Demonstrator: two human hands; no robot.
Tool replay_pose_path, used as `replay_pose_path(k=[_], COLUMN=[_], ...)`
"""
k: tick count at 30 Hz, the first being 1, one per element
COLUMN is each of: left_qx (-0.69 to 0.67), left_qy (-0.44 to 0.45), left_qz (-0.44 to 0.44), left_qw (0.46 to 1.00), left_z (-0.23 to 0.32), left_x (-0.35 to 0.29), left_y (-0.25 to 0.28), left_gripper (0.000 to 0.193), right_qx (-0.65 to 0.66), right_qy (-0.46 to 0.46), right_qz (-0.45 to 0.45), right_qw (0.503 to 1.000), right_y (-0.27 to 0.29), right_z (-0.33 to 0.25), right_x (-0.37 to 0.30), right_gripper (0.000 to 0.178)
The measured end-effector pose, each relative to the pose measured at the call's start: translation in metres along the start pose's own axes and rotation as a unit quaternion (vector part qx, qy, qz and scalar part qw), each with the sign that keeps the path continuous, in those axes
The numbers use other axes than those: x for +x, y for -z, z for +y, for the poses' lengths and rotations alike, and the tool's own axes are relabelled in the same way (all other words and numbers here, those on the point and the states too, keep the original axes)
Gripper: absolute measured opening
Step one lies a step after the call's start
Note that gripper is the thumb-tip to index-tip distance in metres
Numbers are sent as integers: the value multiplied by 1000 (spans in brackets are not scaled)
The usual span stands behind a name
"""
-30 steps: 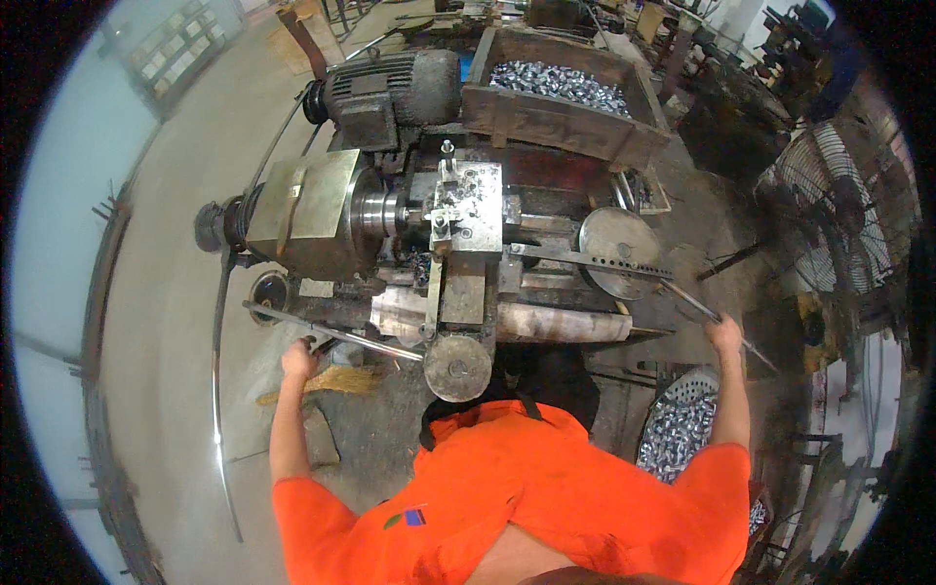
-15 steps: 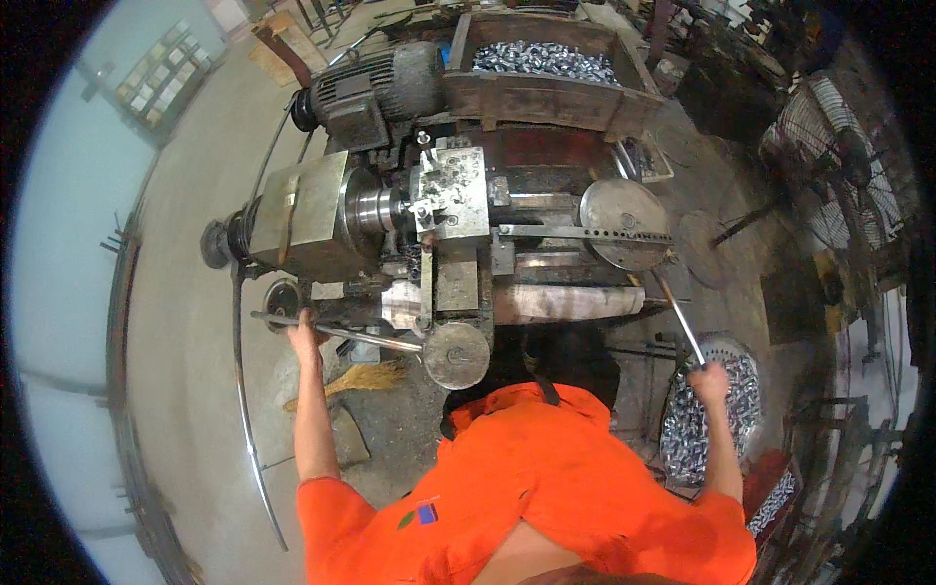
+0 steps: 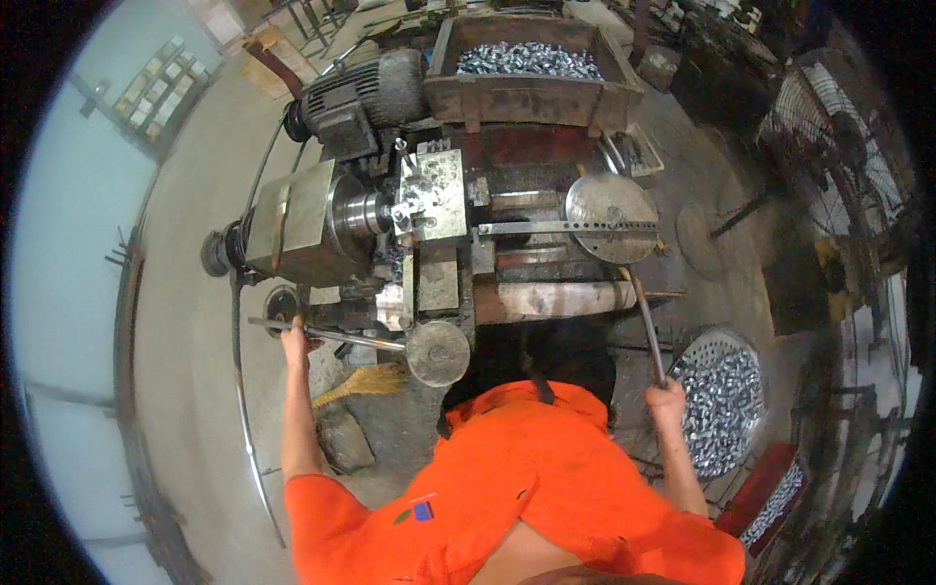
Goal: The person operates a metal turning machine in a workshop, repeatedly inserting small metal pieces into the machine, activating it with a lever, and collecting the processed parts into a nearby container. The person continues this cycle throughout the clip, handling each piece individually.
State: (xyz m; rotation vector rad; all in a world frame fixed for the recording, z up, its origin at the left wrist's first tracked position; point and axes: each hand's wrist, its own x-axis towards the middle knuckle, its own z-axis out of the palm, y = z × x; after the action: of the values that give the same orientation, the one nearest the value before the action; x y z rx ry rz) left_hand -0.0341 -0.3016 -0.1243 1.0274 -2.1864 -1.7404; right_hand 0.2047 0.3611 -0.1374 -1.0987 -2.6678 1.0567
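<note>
I stand over a worn metal lathe-like machine with a grey motor on top. My left hand grips a thin horizontal lever rod at the machine's left front. My right hand holds the lower end of a long slanted lever bar that runs up to a round metal disc. My orange sleeves come in from below.
A rusty bin full of shiny metal parts sits behind the machine. A perforated round basket of similar parts stands at right, a red crate below it. A straw broom lies on the concrete floor; a large fan stands far right.
My right hand has pulled the long lever bar down and in toward my body. My left hand has stayed on the thin rod. My head moved closer to the machine.
</note>
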Motion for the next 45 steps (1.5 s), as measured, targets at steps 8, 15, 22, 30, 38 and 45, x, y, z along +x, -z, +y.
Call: replay_pose_path(k=[8,15,22,30,38,45], left_qx=[100,44,92,611,480,625], left_qy=[29,29,10,-164,-162,-48], left_qz=[-28,-98,-68,-98,-90,-179], left_qw=[994,994,993,768,858,758], left_z=[8,-4,-76,-111,-192,-144], left_x=[-9,0,13,6,10,19], left_y=[8,4,43,-29,-44,-14], left_gripper=[49,55,45,50,59,56], right_qx=[-252,-417,-195,-91,-76,-10], right_qy=[121,57,274,165,202,353], right_qz=[125,184,269,49,-14,-8], right_qw=[952,888,902,981,976,936], right_y=[40,77,5,-60,-51,-23], right_z=[16,6,-34,-9,-63,-220], right_x=[60,222,151,79,75,104], right_gripper=[29,52,78,41,35,31])
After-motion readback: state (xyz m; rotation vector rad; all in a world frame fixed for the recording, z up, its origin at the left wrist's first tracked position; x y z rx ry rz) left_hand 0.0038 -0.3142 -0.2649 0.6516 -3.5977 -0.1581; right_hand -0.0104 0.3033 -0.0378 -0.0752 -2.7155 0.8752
